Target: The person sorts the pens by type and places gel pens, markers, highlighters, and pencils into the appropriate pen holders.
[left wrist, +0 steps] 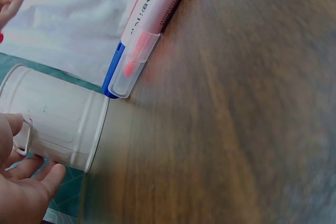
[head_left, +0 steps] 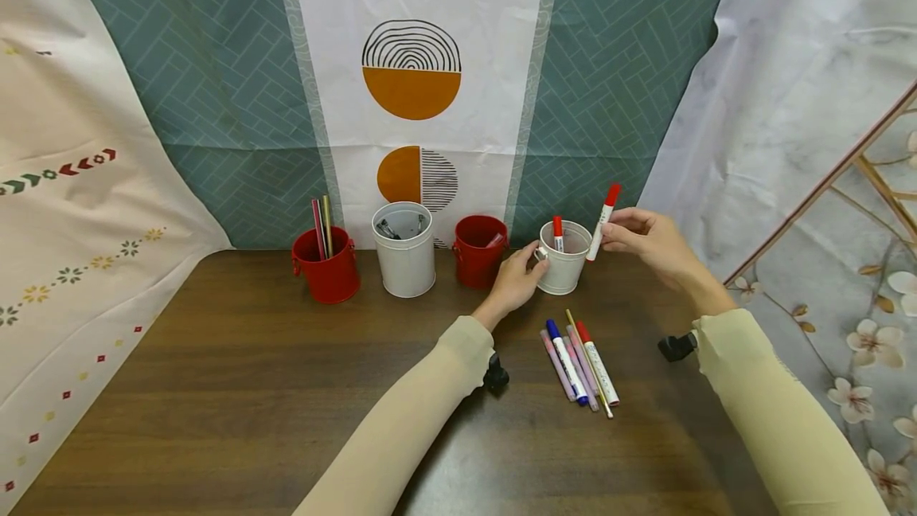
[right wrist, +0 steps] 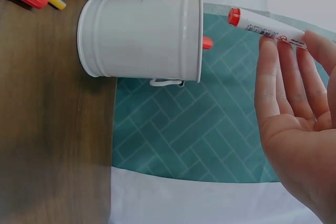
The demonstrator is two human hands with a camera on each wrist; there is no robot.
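Note:
Between the thumb and fingers of my right hand [head_left: 648,241] is a white marker [head_left: 600,231] with a red cap, held upright just right of the small white bucket [head_left: 561,271]. In the right wrist view the marker [right wrist: 270,29] is apart from the bucket's rim. My left hand [head_left: 517,279] holds that bucket's left side by its handle, fingers partly behind it in the left wrist view. Inside the bucket stands another red-capped marker [head_left: 558,234]. In front lies a bunch of pens: a blue-capped marker [head_left: 566,361], a red-capped marker [head_left: 600,369], purplish pens and a thin yellow stick.
Left of the small bucket stand a red bucket [head_left: 478,265] with something inside, a larger white bucket [head_left: 407,265] holding dark items, and another red bucket [head_left: 325,273] with thin sticks. All stand along the wooden table's [head_left: 215,388] back edge, before a patterned curtain [head_left: 609,102].

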